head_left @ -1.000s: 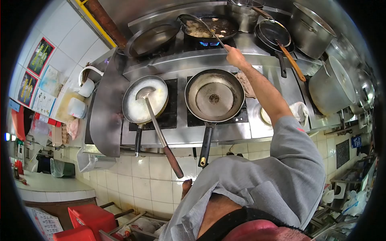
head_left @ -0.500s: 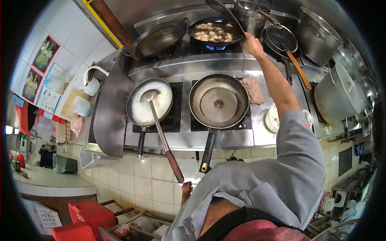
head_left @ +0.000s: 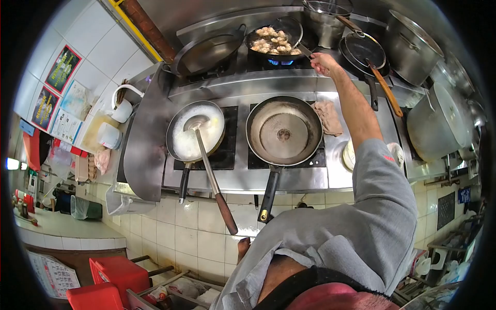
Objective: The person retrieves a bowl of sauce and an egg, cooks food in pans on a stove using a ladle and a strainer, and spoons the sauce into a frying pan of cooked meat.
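My right hand (head_left: 323, 63) is closed round the metal handle of a wire strainer (head_left: 304, 49), arm stretched over the stove. The strainer's round rim sits in the right side of a dark wok (head_left: 253, 47). Browned fried pieces (head_left: 272, 41) lie in oil there, over a blue flame. My left hand (head_left: 243, 247) hangs low beside my body, mostly hidden by the shirt; its fingers are not clear. Near it is the wooden end of a ladle (head_left: 226, 214), whose bowl rests in a pan of whitish liquid (head_left: 187, 142).
A wide frying pan (head_left: 283, 133) sits on the front right burner, handle toward me. A folded cloth (head_left: 326, 118) lies beside it. Behind are another wok (head_left: 209, 54) and a tall pot (head_left: 411, 46). A large pot (head_left: 436, 121) stands at right. Red bins (head_left: 116, 276) are lower left.
The strainer, held raised above the wok's right side before, is now lowered into the wok. My right hand has moved slightly down. My left hand shows a little less.
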Demonstrator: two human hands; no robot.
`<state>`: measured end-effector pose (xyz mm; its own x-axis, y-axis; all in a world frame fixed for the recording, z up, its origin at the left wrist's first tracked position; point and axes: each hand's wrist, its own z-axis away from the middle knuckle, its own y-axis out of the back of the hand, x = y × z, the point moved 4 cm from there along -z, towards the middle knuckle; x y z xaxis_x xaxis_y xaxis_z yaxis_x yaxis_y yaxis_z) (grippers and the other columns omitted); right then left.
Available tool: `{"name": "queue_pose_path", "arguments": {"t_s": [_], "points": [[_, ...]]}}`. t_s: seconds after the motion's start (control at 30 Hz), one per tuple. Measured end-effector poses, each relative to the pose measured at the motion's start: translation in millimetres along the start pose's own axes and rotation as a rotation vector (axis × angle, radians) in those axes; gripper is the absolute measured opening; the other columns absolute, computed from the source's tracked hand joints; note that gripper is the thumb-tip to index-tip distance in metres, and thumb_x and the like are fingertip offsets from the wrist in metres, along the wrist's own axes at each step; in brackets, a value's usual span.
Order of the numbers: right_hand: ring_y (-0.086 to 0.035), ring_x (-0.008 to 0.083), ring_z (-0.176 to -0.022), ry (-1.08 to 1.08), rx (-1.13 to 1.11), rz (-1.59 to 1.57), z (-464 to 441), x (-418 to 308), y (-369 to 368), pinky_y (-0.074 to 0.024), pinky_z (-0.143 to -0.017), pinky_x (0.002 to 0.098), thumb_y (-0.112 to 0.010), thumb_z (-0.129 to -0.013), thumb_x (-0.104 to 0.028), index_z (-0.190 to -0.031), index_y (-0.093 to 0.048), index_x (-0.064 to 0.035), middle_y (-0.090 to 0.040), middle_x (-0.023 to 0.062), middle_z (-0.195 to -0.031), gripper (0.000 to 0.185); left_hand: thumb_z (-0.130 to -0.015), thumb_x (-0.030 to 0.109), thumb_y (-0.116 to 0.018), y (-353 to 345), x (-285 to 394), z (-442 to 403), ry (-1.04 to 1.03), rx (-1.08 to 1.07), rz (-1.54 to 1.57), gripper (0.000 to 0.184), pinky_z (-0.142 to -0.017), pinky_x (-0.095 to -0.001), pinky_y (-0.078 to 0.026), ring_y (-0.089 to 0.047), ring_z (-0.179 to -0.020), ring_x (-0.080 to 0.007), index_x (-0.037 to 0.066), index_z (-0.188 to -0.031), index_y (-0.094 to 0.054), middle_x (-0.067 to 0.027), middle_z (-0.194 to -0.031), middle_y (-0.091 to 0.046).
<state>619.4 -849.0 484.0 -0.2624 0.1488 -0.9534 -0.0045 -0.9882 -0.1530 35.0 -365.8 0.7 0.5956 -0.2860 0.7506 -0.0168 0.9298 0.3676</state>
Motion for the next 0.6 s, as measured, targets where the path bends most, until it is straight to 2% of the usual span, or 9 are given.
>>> {"name": "queue_pose_path", "arguments": {"t_s": [0.07, 0.2, 0.23, 0.27, 0.3, 0.37, 0.47, 0.57, 0.6], "points": [[-0.045, 0.0085, -0.038, 0.118, 0.046, 0.171, 12, 0, 0, -0.0303, -0.033, 0.0226, -0.05, -0.076, -0.001, -0.115, -0.045, -0.0085, -0.05, 0.0025, -0.056, 0.04, -0.081, 0.028, -0.05, 0, 14, 1, -0.112, -0.044, -0.091, 0.031, -0.051, -0.0314, -0.044, -0.053, -0.057, -0.0152, 0.0, -0.075, -0.059, -0.0053, -0.065, -0.056], [-0.045, 0.0107, -0.037, 0.236, 0.074, 0.531, 48, -12, -8, -0.0351, -0.034, 0.0271, -0.047, -0.074, 0.0, -0.126, -0.041, -0.0111, -0.053, 0.0056, -0.058, 0.053, -0.08, 0.028, -0.05, 10, 59, 18, 0.092, 0.038, 0.18, 0.028, -0.049, -0.0309, -0.044, -0.054, -0.056, -0.0155, 0.0, -0.074, -0.057, -0.0056, -0.063, -0.054], [-0.051, 0.0162, -0.045, 0.295, 0.131, 0.761, 62, -18, -14, -0.0408, -0.041, 0.0306, -0.045, -0.074, 0.0, -0.125, -0.043, -0.0123, -0.057, 0.0101, -0.067, 0.053, -0.08, 0.028, -0.05, 13, 57, 17, 0.141, 0.011, 0.17, 0.029, -0.049, -0.0303, -0.044, -0.054, -0.056, -0.0159, 0.0, -0.076, -0.057, -0.006, -0.063, -0.054], [-0.058, 0.0216, -0.052, 0.352, 0.188, 0.992, 71, -22, -17, -0.0466, -0.049, 0.034, -0.043, -0.073, 0.0, -0.124, -0.045, -0.0134, -0.061, 0.0146, -0.075, 0.053, -0.08, 0.027, -0.052, 19, 66, 14, -0.09, -0.129, 0.0, 0.028, -0.048, -0.0281, -0.045, -0.054, -0.057, -0.0149, 0.001, -0.086, -0.058, -0.0055, -0.067, -0.055], [-0.058, 0.0216, -0.052, 0.349, 0.19, 0.994, 71, -20, -12, -0.0466, -0.049, 0.034, -0.043, -0.073, 0.0, -0.124, -0.045, -0.0134, -0.061, 0.0146, -0.075, 0.053, -0.08, 0.027, -0.052, 16, 65, 15, -0.089, -0.133, 0.0, 0.028, -0.048, -0.0281, -0.045, -0.054, -0.057, -0.0149, 0.001, -0.086, -0.058, -0.0055, -0.067, -0.055], [-0.061, 0.0297, -0.081, 0.759, 0.212, 1.241, 84, -29, -16, -0.0478, -0.071, 0.0359, -0.045, -0.075, 0.0, -0.122, -0.045, -0.0069, -0.06, 0.0193, -0.096, 0.047, -0.08, 0.026, -0.053, 16, 54, 11, 0.107, -0.003, 0.292, 0.029, -0.047, -0.0255, -0.045, -0.054, -0.056, -0.0139, 0.002, -0.095, -0.058, -0.0042, -0.07, -0.056], [-0.052, 0.033, -0.102, 0.687, 0.236, 1.213, 108, -50, -11, -0.0409, -0.085, 0.0381, -0.044, -0.076, 0.0, -0.122, -0.043, -0.0054, -0.053, 0.0218, -0.109, 0.046, -0.078, 0.025, -0.057, 15, 57, 7, 0.155, -0.041, 0.395, 0.031, -0.043, -0.0251, -0.043, -0.053, -0.055, -0.013, 0.002, -0.099, -0.057, -0.0037, -0.069, -0.056], [-0.054, 0.0324, -0.099, 0.588, 0.342, 1.184, 108, -61, -1, -0.0423, -0.083, 0.0378, -0.045, -0.077, 0.0, -0.122, -0.044, -0.0054, -0.054, 0.0219, -0.107, 0.046, -0.078, 0.026, -0.057, 13, 62, 11, 0.135, -0.013, 0.387, 0.03, -0.043, -0.0253, -0.043, -0.053, -0.055, -0.0128, 0.003, -0.096, -0.058, -0.0038, -0.068, -0.055], [-0.06, 0.0328, -0.084, 0.65, 0.377, 1.219, 94, -58, 9, -0.0466, -0.077, 0.0384, -0.042, -0.073, -0.002, -0.124, -0.042, -0.0066, -0.058, 0.024, -0.098, 0.052, -0.078, 0.027, -0.056, 13, 63, 12, 0.096, 0.002, 0.335, 0.028, -0.042, -0.0256, -0.043, -0.053, -0.054, -0.0125, 0.003, -0.093, -0.058, -0.0037, -0.067, -0.055]]}}
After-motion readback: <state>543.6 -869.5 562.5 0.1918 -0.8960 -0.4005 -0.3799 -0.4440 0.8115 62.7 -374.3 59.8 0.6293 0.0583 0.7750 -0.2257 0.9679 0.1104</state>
